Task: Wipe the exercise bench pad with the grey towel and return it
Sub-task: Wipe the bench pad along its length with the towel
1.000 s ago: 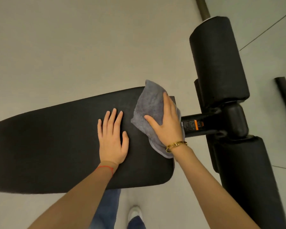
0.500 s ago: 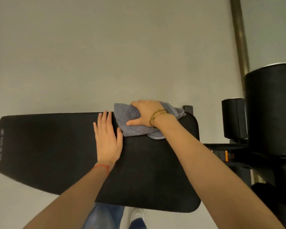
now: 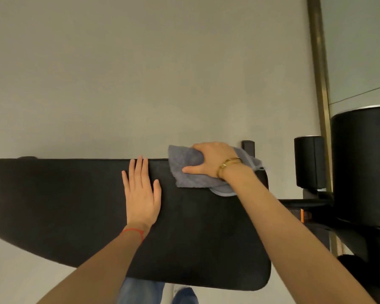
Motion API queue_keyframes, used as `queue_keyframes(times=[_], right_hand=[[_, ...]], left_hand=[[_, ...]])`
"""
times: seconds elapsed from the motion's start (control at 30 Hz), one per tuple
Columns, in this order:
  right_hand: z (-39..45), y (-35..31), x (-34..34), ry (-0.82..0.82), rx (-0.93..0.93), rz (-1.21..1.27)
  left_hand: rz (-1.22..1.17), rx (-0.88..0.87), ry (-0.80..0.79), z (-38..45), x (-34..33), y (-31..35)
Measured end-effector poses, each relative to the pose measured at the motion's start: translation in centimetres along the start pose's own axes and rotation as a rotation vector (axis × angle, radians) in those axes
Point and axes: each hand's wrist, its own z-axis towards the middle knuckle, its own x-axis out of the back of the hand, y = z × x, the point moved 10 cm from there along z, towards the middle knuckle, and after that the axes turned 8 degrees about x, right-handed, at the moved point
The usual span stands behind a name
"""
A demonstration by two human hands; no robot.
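Note:
The black bench pad (image 3: 75, 211) stretches across the lower half of the view. A grey towel (image 3: 191, 170) lies bunched on the pad's far right corner, partly hanging over the far edge. My right hand (image 3: 211, 159) presses down on the towel and grips it, fingers curled over the far edge. My left hand (image 3: 142, 191) rests flat on the pad, fingers together, just left of the towel and holding nothing.
Large black foam rollers (image 3: 362, 167) and the bench frame with an orange label (image 3: 302, 216) stand at the right. A brass floor strip (image 3: 318, 73) runs up the grey floor at right. My jeans and shoe (image 3: 180, 292) show below the pad.
My right hand slid the towel from the pad's right end to its far edge, and the fingers now curl over that edge. My left hand stays flat on the pad. The view shifted.

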Motion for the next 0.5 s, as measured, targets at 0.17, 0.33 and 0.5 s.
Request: queue_keyframes(times=[0.17, 0.33, 0.5], right_hand=[[-0.6, -0.4, 0.3, 0.088, -0.028, 0.061], [-7.6, 3.4, 1.5, 0.452, -0.108, 0.026], [-13.1, 7.9, 0.9, 0.635, -0.369, 0.246]], left_hand=[[0.019, -0.017, -0.019, 0.1, 0.4, 0.5], [0.066, -0.211, -0.097, -0.4, -0.3, 5.2], [0.148, -0.512, -0.177, -3.4, -1.6, 11.6]])
